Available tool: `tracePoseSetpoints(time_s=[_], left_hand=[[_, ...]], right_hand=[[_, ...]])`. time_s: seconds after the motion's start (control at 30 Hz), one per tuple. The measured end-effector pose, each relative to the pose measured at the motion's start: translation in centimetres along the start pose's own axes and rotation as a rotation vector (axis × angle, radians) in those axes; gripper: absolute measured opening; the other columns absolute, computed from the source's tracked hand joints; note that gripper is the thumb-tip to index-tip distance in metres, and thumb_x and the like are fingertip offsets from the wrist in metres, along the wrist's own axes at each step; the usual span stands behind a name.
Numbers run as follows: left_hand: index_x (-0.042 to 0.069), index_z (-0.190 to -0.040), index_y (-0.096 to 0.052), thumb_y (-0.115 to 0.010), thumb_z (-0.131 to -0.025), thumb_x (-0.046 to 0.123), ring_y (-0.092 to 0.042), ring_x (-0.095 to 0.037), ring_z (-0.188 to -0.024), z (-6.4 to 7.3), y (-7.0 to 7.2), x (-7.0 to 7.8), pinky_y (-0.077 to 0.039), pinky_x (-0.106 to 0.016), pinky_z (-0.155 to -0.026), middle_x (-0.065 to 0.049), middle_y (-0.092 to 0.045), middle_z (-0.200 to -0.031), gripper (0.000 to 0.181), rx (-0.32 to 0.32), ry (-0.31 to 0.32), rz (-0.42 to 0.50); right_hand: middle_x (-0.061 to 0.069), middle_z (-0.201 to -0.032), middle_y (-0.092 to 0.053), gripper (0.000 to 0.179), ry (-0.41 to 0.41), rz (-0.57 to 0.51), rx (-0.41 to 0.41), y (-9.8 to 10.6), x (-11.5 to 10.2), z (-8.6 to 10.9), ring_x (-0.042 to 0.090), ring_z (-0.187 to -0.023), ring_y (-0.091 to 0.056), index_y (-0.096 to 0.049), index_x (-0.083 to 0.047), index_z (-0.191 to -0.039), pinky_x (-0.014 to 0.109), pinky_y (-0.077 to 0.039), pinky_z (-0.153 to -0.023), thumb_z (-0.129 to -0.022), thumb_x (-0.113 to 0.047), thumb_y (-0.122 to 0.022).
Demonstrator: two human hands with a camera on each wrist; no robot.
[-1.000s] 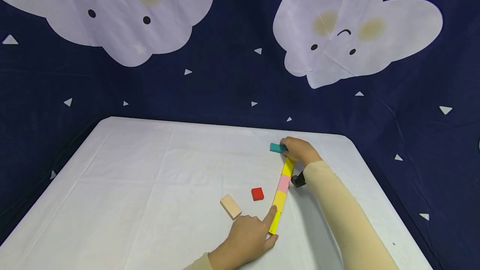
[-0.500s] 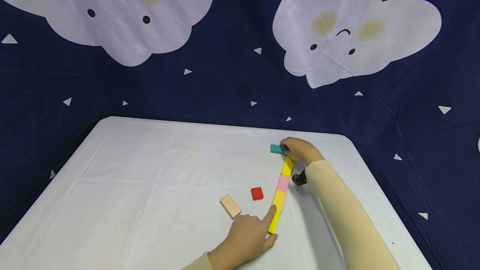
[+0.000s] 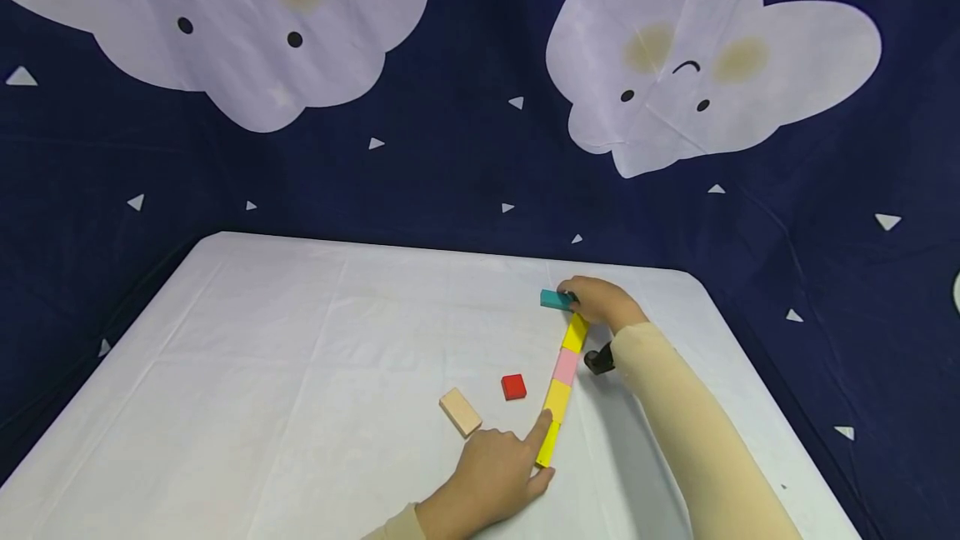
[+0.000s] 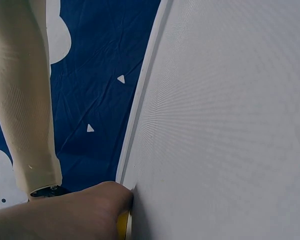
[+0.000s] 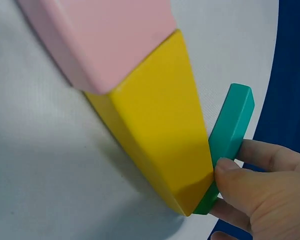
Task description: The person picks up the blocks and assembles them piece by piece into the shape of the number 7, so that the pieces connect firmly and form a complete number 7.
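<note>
Near the far right of the table, my right hand (image 3: pixel 602 302) pinches a teal block (image 3: pixel 553 300) between thumb and fingers. In the right wrist view, the teal block (image 5: pixel 233 117) lies across the end of a yellow block (image 5: pixel 160 125), seemingly against it. That yellow block meets a pink block (image 3: pixel 566 367), then another yellow block (image 3: pixel 557 398) and a near yellow block (image 3: pixel 548 445), all in one slanted row. My left hand (image 3: pixel 491 473) lays a straight index finger on the row where the two nearer yellow blocks meet. Its thumb is by the near end.
A red block (image 3: pixel 513 387) and a plain wooden block (image 3: pixel 461 412) lie left of the row on the white table (image 3: pixel 262 357). A dark blue curtain (image 3: pixel 450 173) with clouds hangs behind the far edge. A black camera mount (image 3: pixel 598 359) sits under the right wrist.
Almost nothing differs. The teal block and right hand have shifted very slightly nearer; the left hand stays on the row.
</note>
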State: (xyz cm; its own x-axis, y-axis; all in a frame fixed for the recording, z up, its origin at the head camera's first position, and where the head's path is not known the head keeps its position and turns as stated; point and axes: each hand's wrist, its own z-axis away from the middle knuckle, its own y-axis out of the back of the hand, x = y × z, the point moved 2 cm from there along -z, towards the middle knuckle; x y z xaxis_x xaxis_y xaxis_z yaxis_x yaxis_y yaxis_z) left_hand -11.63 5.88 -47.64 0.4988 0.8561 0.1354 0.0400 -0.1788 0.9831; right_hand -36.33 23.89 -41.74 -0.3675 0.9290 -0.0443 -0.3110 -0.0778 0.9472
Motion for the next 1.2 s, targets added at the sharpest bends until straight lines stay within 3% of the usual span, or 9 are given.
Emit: tracePoseSetpoints(time_s=[0.13, 0.27, 0.37, 0.47, 0.57, 0.7, 0.83, 1.0, 1.2], left_hand=[[0.025, -0.146, -0.047, -0.058, -0.091, 0.058, -0.034, -0.011, -0.039, 0.0, 0.0, 0.0, -0.026, -0.028, -0.043, 0.007, -0.037, -0.043, 0.065, 0.0, 0.001, -0.004], [0.024, -0.145, -0.048, -0.059, -0.091, 0.058, -0.034, -0.011, -0.039, 0.1, 0.0, 0.0, -0.025, -0.029, -0.043, 0.007, -0.037, -0.043, 0.065, 0.009, -0.001, -0.012], [0.024, -0.145, -0.048, -0.059, -0.091, 0.058, -0.035, -0.011, -0.039, 0.1, 0.0, -0.1, -0.025, -0.029, -0.042, 0.007, -0.038, -0.044, 0.065, 0.025, -0.005, -0.021], [0.024, -0.145, -0.048, -0.059, -0.091, 0.059, -0.035, -0.011, -0.039, 0.1, 0.0, -0.2, -0.025, -0.029, -0.042, 0.007, -0.039, -0.044, 0.065, 0.041, -0.011, -0.031], [0.024, -0.145, -0.048, -0.059, -0.091, 0.059, -0.035, -0.011, -0.039, 0.1, -0.1, -0.2, -0.026, -0.029, -0.042, 0.007, -0.04, -0.044, 0.065, 0.039, -0.013, -0.029], [0.024, -0.145, -0.048, -0.059, -0.091, 0.059, -0.037, -0.011, -0.039, 0.0, -0.2, -0.2, -0.026, -0.029, -0.043, 0.007, -0.042, -0.044, 0.065, 0.041, -0.017, -0.027], [0.024, -0.143, -0.049, -0.06, -0.09, 0.059, -0.038, -0.011, -0.038, -0.1, -0.2, -0.2, -0.025, -0.028, -0.042, 0.007, -0.044, -0.044, 0.065, 0.077, -0.033, -0.048], [0.024, -0.142, -0.05, -0.06, -0.09, 0.059, -0.038, -0.01, -0.039, -0.2, -0.1, -0.2, -0.025, -0.028, -0.041, 0.007, -0.045, -0.045, 0.064, 0.071, -0.038, -0.041], [0.024, -0.139, -0.052, -0.06, -0.09, 0.058, -0.035, -0.008, -0.038, -0.1, 0.0, -0.2, -0.024, -0.027, -0.04, 0.008, -0.041, -0.043, 0.06, 0.083, -0.044, -0.031]], right_hand=[[0.009, -0.134, -0.06, 0.038, 0.003, 0.01, 0.009, 0.0, -0.1, 0.1, 0.027, -0.119, -0.055, -0.056, -0.015, -0.138, 0.052, -0.039, -0.111, -0.1, -0.015, -0.057], [0.008, -0.14, -0.056, 0.045, 0.037, -0.016, 0.08, -0.2, -0.5, 0.1, 0.03, -0.129, -0.05, -0.055, -0.019, -0.141, 0.054, -0.036, -0.112, -0.097, -0.023, -0.063], [0.006, -0.137, -0.058, 0.049, 0.119, -0.055, 0.133, -0.3, -1.9, 0.0, 0.029, -0.126, -0.051, -0.056, -0.02, -0.14, 0.054, -0.036, -0.112, -0.094, -0.03, -0.068], [0.006, -0.129, -0.061, 0.052, 0.229, -0.132, 0.125, -0.2, -4.0, -0.1, 0.027, -0.117, -0.055, -0.056, -0.019, -0.139, 0.049, -0.041, -0.107, -0.091, -0.032, -0.071], [0.005, -0.122, -0.063, 0.056, 0.316, -0.236, 0.058, -0.2, -6.3, 0.0, 0.023, -0.11, -0.058, -0.054, -0.019, -0.14, 0.043, -0.045, -0.101, -0.089, -0.027, -0.075], [0.003, -0.12, -0.063, 0.062, 0.373, -0.332, -0.05, -0.4, -8.8, 0.1, 0.017, -0.102, -0.06, -0.051, -0.023, -0.141, 0.038, -0.047, -0.094, -0.086, -0.025, -0.079], [0.001, -0.117, -0.064, 0.062, 0.426, -0.374, -0.146, -0.6, -10.9, 0.4, 0.014, -0.098, -0.062, -0.052, -0.027, -0.14, 0.035, -0.048, -0.093, -0.085, -0.024, -0.079], [0.0, -0.11, -0.065, 0.053, 0.495, -0.432, -0.283, -0.9, -13.3, 0.8, 0.014, -0.093, -0.063, -0.058, -0.027, -0.135, 0.032, -0.047, -0.092, -0.086, -0.02, -0.078], [0.008, -0.103, -0.063, 0.049, 0.603, -0.468, -0.426, -1.9, -15.5, 1.1, 0.011, -0.079, -0.054, -0.061, -0.025, -0.133, 0.023, -0.043, -0.078, -0.087, -0.015, -0.076]])
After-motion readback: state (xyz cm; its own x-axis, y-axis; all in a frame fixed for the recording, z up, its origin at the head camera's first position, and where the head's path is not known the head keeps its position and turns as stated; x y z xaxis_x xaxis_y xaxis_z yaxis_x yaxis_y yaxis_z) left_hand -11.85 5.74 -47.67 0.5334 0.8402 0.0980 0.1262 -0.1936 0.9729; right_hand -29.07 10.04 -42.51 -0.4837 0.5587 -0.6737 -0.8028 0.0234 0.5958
